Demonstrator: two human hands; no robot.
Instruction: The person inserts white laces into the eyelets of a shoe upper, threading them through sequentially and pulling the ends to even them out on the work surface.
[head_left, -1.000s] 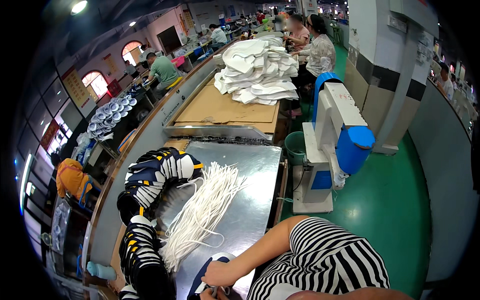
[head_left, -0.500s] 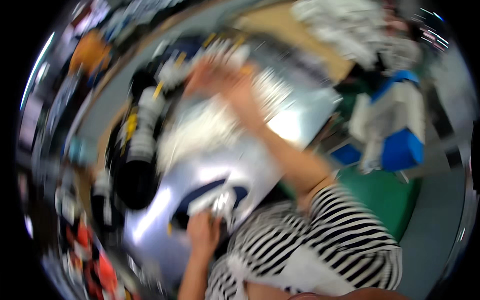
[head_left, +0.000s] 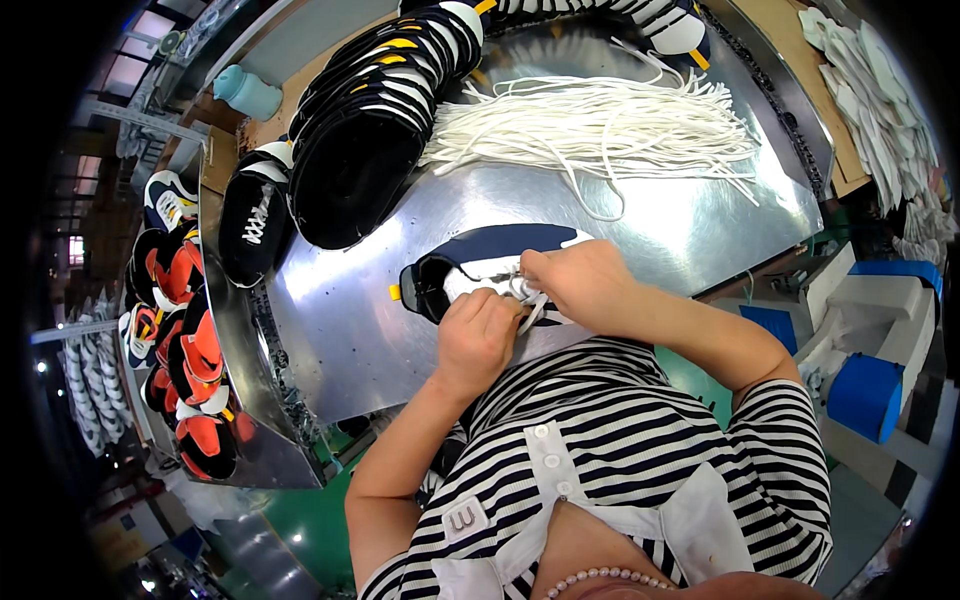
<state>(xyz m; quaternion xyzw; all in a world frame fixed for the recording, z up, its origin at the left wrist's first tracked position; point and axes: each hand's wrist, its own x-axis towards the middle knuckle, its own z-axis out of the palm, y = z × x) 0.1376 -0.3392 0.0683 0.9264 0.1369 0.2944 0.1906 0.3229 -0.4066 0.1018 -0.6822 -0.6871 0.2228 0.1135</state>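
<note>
A navy and white shoe upper (head_left: 515, 240) lies on the metal tabletop in front of me, its black opening toward the left. My right hand (head_left: 582, 285) pinches a white shoelace (head_left: 537, 307) over the upper's eyelet area. Pressed close on the near side, my left hand (head_left: 478, 338) has its fingers closed at the same lacing; the lace end between them is partly hidden. Beyond the upper, a thick bundle of white shoelaces (head_left: 600, 125) is spread across the table.
Nested black shoe uppers (head_left: 355, 180) stand in a row at the far left, beside a laced upper (head_left: 252, 225). Orange-lined uppers (head_left: 195, 345) hang off to the left. A teal jug (head_left: 247, 92) sits behind. At right is a white and blue machine (head_left: 865, 395).
My right hand has come back from over the lace bundle to the shoe upper. My left hand stays at the upper. The view has turned and is sharp now.
</note>
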